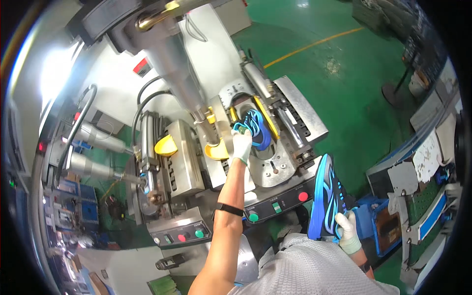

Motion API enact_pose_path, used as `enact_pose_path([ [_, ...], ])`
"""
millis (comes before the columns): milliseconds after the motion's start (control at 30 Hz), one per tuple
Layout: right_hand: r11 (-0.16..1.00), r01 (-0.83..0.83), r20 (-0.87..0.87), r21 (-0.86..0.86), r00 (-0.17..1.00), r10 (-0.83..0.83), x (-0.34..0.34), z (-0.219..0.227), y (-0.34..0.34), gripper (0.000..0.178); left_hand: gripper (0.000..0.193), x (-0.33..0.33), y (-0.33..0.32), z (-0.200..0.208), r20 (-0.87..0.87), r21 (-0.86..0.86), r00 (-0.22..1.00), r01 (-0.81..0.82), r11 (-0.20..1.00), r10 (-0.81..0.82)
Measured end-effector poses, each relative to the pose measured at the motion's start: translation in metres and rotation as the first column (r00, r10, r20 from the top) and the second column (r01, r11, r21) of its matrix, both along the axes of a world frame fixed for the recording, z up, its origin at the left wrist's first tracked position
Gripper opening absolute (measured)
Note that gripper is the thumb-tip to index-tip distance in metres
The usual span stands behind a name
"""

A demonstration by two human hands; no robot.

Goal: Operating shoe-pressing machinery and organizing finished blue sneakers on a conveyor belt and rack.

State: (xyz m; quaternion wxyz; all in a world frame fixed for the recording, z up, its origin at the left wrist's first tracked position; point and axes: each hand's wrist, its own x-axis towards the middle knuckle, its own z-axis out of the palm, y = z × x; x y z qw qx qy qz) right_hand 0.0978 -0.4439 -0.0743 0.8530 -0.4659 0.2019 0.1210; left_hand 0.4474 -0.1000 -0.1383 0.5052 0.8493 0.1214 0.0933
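Observation:
A blue and black sneaker [256, 131] with light-blue laces sits in the metal bed of a press machine [275, 173]. My left hand [241, 143], in a white glove, is closed on its collar at the left side; the fingertips are partly hidden there. A second blue and black sneaker [323, 201] is in my gloved right hand [347, 229], near my body at the lower right. It hangs tilted with its toe pointing up and away, and the fingers grip it near the heel opening.
Yellow pads [216, 150] and a metal cylinder [257, 78] flank the bed. A thick press column [174, 64] rises at the left. Control buttons [303, 196] line the machine's front. A second station [181, 160] stands left; a blue crate [381, 226] lies right.

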Motion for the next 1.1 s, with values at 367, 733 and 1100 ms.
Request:
enact_pose_path([
  [367, 0.897, -0.373, 0.218, -0.237, 0.879, 0.423, 0.226, 0.074, 0.106, 0.036, 0.039, -0.319, 0.056, 0.107, -0.012, -0.606, 1.000, -0.011, 0.795, 0.005],
  [733, 0.069, -0.076, -0.030, -0.995, 0.858, 0.513, 0.415, -0.063, 0.240, 0.053, 0.050, -0.616, 0.063, 0.023, -0.299, 0.037, 0.730, -0.635, 0.772, 0.615],
  [1100, 0.167, 0.370, 0.389, -0.914, 0.677, 0.625, 0.323, -0.064, 0.235, 0.080, 0.041, -0.725, 0.054, -0.303, -0.745, 0.645, 0.474, 0.692, 0.325, 0.469],
])
